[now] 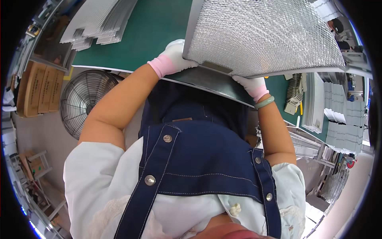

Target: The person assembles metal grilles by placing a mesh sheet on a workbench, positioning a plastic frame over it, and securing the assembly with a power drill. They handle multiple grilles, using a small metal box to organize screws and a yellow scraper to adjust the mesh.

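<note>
A large silver mesh filter panel [262,36] with a thin metal frame stands tilted up over the green worktable. My left hand [175,57], in a white glove with a pink cuff, grips the panel's lower left corner, its thumb along the bottom edge. My right hand [252,85], gloved the same way, pinches the bottom edge further right; part of its fingers is hidden by the panel. Below the frame, a dark flat strip [215,83] lies along the table's front edge. A small brownish rectangle [217,67] shows at the panel's bottom edge, between my hands.
Mesh sheets [99,20] are stacked at the table's [159,24] far left. On the right lie a row of grey metal clips [294,93], a yellow-handled tool [301,108] and stacked panels [314,103]. A floor fan [89,101] and cardboard boxes [41,87] stand left.
</note>
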`<move>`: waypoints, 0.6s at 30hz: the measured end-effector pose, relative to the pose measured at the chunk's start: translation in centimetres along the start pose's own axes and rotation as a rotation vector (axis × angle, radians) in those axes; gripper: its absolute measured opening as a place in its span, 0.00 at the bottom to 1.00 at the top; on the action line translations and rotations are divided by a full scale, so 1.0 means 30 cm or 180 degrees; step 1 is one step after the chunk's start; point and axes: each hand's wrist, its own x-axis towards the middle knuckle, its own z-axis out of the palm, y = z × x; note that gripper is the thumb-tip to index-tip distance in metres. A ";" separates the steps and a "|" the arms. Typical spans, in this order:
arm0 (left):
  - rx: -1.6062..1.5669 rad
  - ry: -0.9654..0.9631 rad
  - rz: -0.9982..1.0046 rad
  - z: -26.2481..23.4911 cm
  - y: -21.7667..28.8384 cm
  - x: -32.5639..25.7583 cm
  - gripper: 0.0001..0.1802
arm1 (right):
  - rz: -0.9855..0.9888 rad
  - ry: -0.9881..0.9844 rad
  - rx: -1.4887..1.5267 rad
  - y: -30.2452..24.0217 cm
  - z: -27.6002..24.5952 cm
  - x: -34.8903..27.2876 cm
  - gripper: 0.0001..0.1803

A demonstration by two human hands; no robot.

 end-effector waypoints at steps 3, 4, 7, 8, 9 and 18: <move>0.0079 -0.0081 -0.0016 -0.012 0.008 0.002 0.17 | -0.0016 0.0074 -0.0012 -0.019 0.014 -0.018 0.18; 0.0081 0.0020 0.0065 -0.012 0.008 0.000 0.17 | -0.0100 0.0158 0.0084 -0.020 0.025 -0.025 0.17; 0.0051 -0.0037 0.0073 -0.030 0.028 0.009 0.18 | -0.0010 0.0163 0.0177 -0.015 0.017 -0.021 0.17; 0.0042 -0.0111 0.0035 -0.037 0.038 0.007 0.18 | 0.0071 0.0120 0.0176 -0.009 0.015 -0.019 0.18; -0.0275 -0.0302 -0.0045 -0.047 0.017 0.008 0.20 | 0.0049 -0.0066 0.0156 -0.012 0.009 0.003 0.22; -0.1100 0.0361 -0.0068 -0.483 0.638 0.356 0.13 | -0.0472 0.0791 0.1375 -0.408 -0.451 -0.018 0.27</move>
